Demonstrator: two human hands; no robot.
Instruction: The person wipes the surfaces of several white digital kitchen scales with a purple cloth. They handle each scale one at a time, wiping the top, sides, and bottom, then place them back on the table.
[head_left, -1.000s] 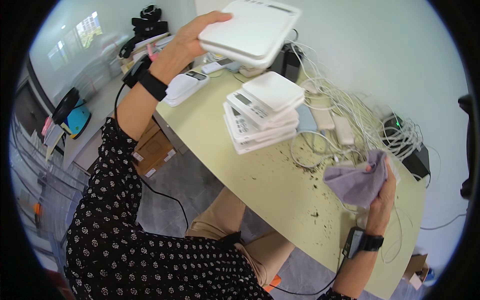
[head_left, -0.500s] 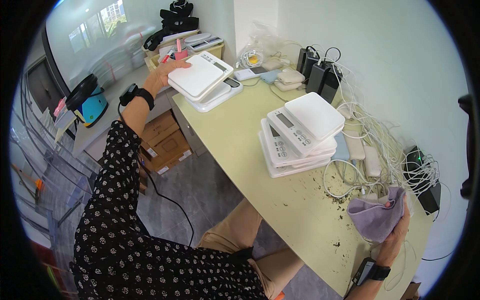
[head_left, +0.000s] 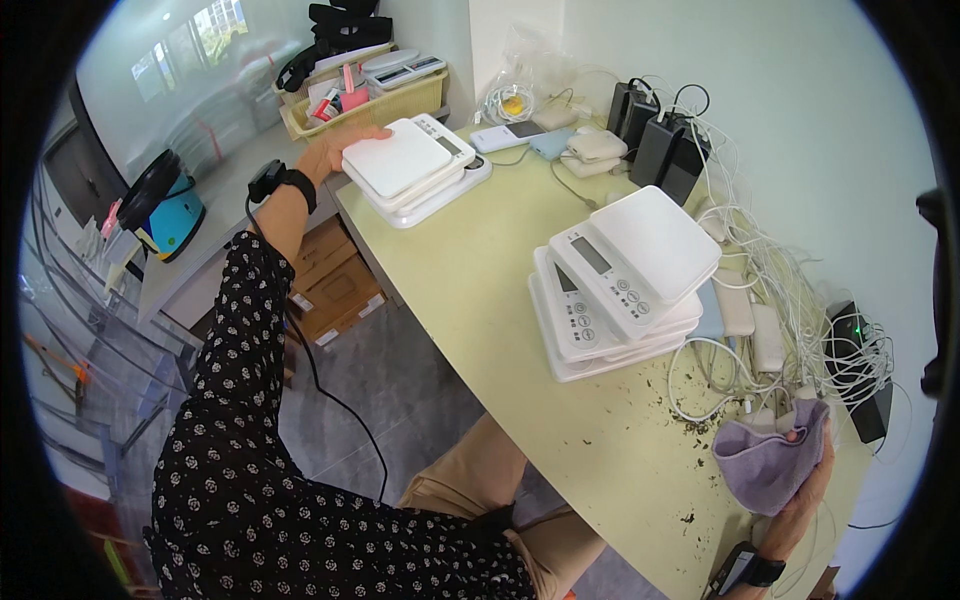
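Observation:
At the far left end of the table, my left hand (head_left: pixel 345 148) grips the left edge of a white kitchen scale (head_left: pixel 398 160), thumb on top and the other fingers hidden. It lies over another white scale (head_left: pixel 462 188), which shows beneath it and rests on the table. A purple cloth (head_left: pixel 762 462) is bunched in my right hand (head_left: pixel 812 478), held over the right part of the table beside cables. Between my hands stands an uneven stack of white kitchen scales (head_left: pixel 630 300) with dark displays and round buttons.
Dark crumbs (head_left: pixel 690 425) are scattered on the yellow-green table (head_left: pixel 470 300). Tangled white cables (head_left: pixel 780 290), power banks (head_left: pixel 597 147) and black chargers (head_left: pixel 668 155) line the wall. A yellow basket (head_left: pixel 420 98) stands behind my left hand. A blue-and-black bucket (head_left: pixel 170 205) is at left.
My left hand has lowered the scale, so it sits closer over the scale beneath. The right hand still holds the cloth, and the whole view has shifted slightly.

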